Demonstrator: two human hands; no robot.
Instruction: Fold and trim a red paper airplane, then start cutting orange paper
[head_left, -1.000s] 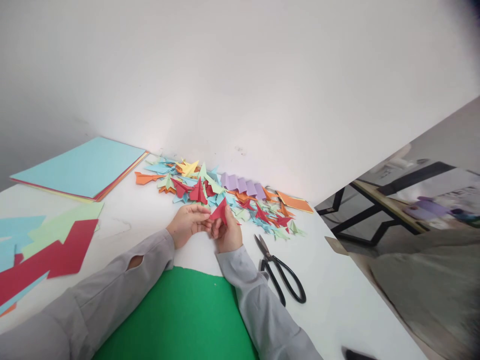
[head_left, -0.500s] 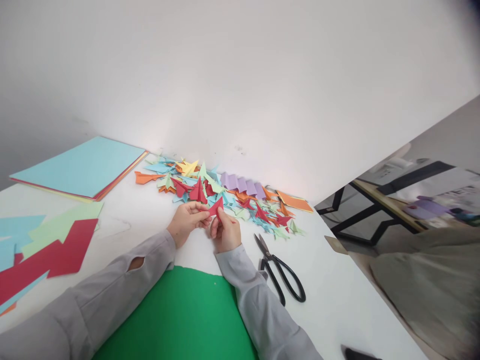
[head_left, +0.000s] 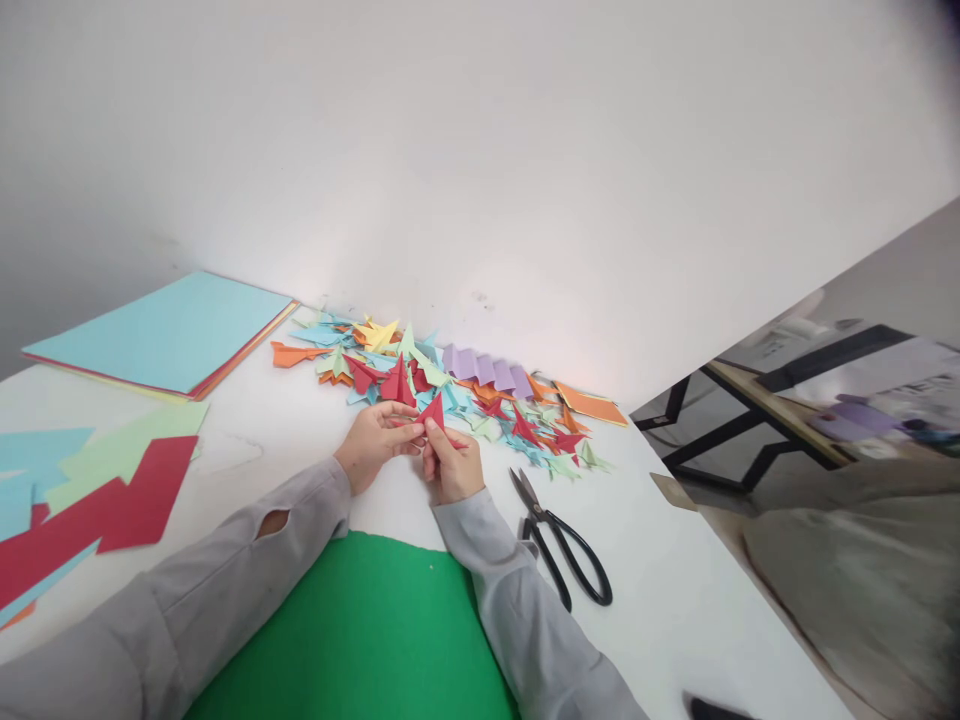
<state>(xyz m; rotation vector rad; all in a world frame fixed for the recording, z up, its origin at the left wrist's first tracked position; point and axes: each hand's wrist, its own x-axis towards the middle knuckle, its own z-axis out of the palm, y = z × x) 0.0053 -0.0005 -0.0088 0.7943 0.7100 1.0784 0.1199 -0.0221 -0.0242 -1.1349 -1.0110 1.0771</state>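
Note:
A small folded piece of red paper [head_left: 433, 409] is pinched between both hands above the white table, its pointed tip facing away from me. My left hand [head_left: 376, 443] grips its left side between thumb and fingers. On the near right side, my right hand [head_left: 454, 463] pinches it, with the other fingers curled under. The fingers cover the paper's lower part. Just beyond the hands lies a heap of small folded paper planes [head_left: 397, 380] in red, blue, green, orange and yellow.
Black-handled scissors [head_left: 561, 540] lie partly open right of my right forearm. A green sheet [head_left: 352, 630] is under my forearms. Loose paper pieces [head_left: 154, 495] and a stack of coloured sheets [head_left: 165, 335] are at left. Purple pleated paper [head_left: 486, 370] rests by the wall.
The red paper has turned in my fingers, so its point now stands more upright and narrower. My hands have drawn slightly closer together.

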